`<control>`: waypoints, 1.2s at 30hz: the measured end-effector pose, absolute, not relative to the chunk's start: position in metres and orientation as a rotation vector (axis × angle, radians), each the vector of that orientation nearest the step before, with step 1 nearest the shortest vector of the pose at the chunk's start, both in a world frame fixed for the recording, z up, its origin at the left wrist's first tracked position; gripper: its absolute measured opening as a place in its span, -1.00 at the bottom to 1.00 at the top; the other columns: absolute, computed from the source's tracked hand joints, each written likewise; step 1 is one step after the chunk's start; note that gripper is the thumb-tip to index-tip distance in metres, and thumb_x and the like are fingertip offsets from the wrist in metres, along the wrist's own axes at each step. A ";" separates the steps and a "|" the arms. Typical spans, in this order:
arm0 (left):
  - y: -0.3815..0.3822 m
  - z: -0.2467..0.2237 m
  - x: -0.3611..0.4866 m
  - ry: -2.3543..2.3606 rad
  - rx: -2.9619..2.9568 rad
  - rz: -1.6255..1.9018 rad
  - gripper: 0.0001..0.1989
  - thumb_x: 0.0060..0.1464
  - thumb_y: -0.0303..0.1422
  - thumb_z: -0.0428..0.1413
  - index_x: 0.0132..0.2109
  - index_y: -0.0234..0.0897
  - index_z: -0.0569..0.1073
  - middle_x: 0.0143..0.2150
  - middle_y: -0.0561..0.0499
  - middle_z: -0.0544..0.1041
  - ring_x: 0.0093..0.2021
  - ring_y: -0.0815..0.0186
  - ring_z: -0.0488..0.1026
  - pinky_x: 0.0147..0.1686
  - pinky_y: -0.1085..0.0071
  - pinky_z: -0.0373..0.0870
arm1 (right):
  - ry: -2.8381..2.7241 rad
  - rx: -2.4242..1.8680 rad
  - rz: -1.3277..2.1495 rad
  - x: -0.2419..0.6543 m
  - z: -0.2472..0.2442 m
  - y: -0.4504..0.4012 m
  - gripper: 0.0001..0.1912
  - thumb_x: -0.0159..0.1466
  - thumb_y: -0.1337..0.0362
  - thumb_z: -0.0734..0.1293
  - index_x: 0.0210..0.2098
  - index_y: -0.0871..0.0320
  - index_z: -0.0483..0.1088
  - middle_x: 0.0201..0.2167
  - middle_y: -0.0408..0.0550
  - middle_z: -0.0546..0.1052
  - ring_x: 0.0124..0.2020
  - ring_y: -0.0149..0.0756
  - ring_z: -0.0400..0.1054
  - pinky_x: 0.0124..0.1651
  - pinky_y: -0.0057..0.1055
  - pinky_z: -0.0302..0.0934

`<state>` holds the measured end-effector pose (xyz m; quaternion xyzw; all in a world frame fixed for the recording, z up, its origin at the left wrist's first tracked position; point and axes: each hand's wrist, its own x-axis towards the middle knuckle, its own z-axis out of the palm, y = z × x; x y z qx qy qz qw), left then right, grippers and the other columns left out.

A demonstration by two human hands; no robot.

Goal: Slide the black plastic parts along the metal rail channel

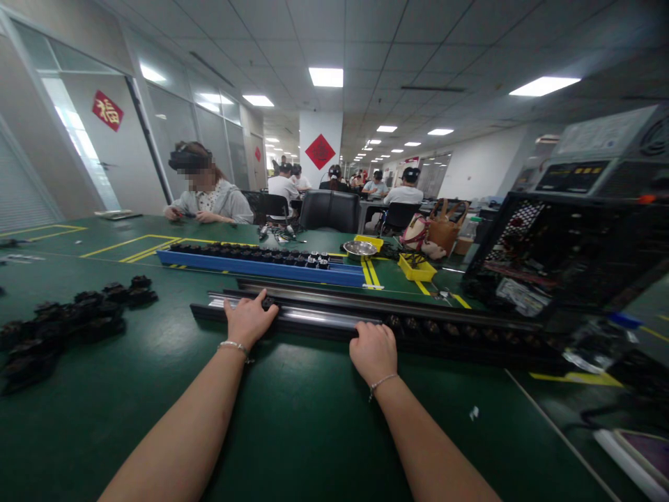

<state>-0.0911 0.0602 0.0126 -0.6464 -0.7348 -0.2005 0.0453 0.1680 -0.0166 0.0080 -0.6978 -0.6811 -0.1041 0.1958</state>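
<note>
A long black rail (324,318) with a shiny inner channel lies across the green table (293,418). Toward its left end, my left hand (249,319) has thumb and forefinger spread around a small black part (268,303) in the channel. My right hand (373,346) rests with bent fingers over the rail's near edge, right of its middle. Several round black parts (431,326) sit in a row in the rail, to the right of that hand. Whether the right fingers also touch a part is hidden.
Behind the rail lies a blue tray (261,268) with a row of black parts. Black parts (63,321) are piled at the left. A yellow bin (417,268), metal dish (359,248) and open computer case (564,258) stand beyond. A person (209,195) sits across the table.
</note>
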 end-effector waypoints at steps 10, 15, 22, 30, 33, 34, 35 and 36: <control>0.059 0.015 -0.094 -2.253 -1.978 -0.607 -0.38 0.02 -0.08 -0.19 0.16 -0.25 0.32 -0.06 -0.22 0.52 0.07 0.02 0.31 0.17 -0.16 -0.30 | -1.901 -1.939 -0.282 0.169 0.007 -0.016 -0.79 0.12 0.39 0.17 -0.35 0.13 0.41 -0.34 -0.06 0.50 -0.22 -0.28 0.29 0.05 -0.32 -0.13; 0.060 0.015 -0.097 -2.268 -1.955 -0.600 -0.38 0.02 -0.09 -0.19 0.16 -0.25 0.32 -0.07 -0.23 0.51 0.08 0.00 0.31 0.16 -0.17 -0.29 | -1.900 -1.937 -0.270 0.169 0.007 -0.016 -0.78 0.12 0.40 0.17 -0.34 0.13 0.42 -0.34 -0.06 0.50 -0.21 -0.28 0.29 0.07 -0.32 -0.14; 0.061 0.015 -0.098 -2.270 -1.968 -0.595 -0.39 0.02 -0.10 -0.19 0.16 -0.24 0.32 -0.06 -0.23 0.51 0.08 0.04 0.31 0.16 -0.17 -0.30 | -1.905 -1.950 -0.268 0.168 0.007 -0.016 -0.80 0.12 0.38 0.17 -0.34 0.14 0.41 -0.34 -0.05 0.50 -0.21 -0.28 0.29 0.06 -0.31 -0.14; 0.062 0.014 -0.105 -2.305 -1.941 -0.587 -0.38 0.02 -0.11 -0.18 0.17 -0.27 0.31 -0.05 -0.24 0.50 0.08 0.06 0.31 0.18 -0.07 -0.21 | -1.905 -1.941 -0.276 0.168 0.007 -0.016 -0.79 0.12 0.39 0.16 -0.35 0.13 0.41 -0.35 -0.07 0.50 -0.23 -0.28 0.29 0.05 -0.31 -0.14; 0.063 0.014 -0.106 -2.318 -1.935 -0.590 -0.38 0.01 -0.11 -0.18 0.17 -0.27 0.31 -0.04 -0.24 0.50 0.09 0.06 0.30 0.19 -0.07 -0.24 | -1.905 -1.943 -0.272 0.169 0.006 -0.016 -0.79 0.12 0.39 0.16 -0.34 0.12 0.41 -0.34 -0.07 0.50 -0.22 -0.28 0.29 0.04 -0.31 -0.14; 0.063 0.014 -0.106 -2.320 -1.937 -0.593 -0.38 0.01 -0.11 -0.18 0.17 -0.27 0.31 -0.04 -0.24 0.50 0.09 0.06 0.30 0.19 -0.08 -0.25 | -1.905 -1.943 -0.272 0.169 0.006 -0.016 -0.79 0.12 0.39 0.16 -0.34 0.12 0.41 -0.34 -0.07 0.49 -0.22 -0.28 0.29 0.04 -0.31 -0.14; 0.063 0.014 -0.106 -2.321 -1.938 -0.594 -0.38 0.01 -0.11 -0.18 0.17 -0.27 0.31 -0.04 -0.24 0.50 0.10 0.06 0.30 0.19 -0.08 -0.26 | -1.904 -1.944 -0.275 0.169 0.006 -0.016 -0.79 0.12 0.39 0.16 -0.34 0.12 0.41 -0.34 -0.07 0.49 -0.22 -0.28 0.29 0.05 -0.31 -0.14; 0.063 0.014 -0.106 -2.321 -1.940 -0.594 -0.38 0.01 -0.11 -0.18 0.17 -0.27 0.31 -0.05 -0.24 0.50 0.10 0.05 0.30 0.19 -0.09 -0.27 | -1.904 -1.944 -0.277 0.169 0.006 -0.016 -0.79 0.11 0.38 0.16 -0.35 0.12 0.40 -0.34 -0.08 0.49 -0.22 -0.28 0.29 0.05 -0.31 -0.14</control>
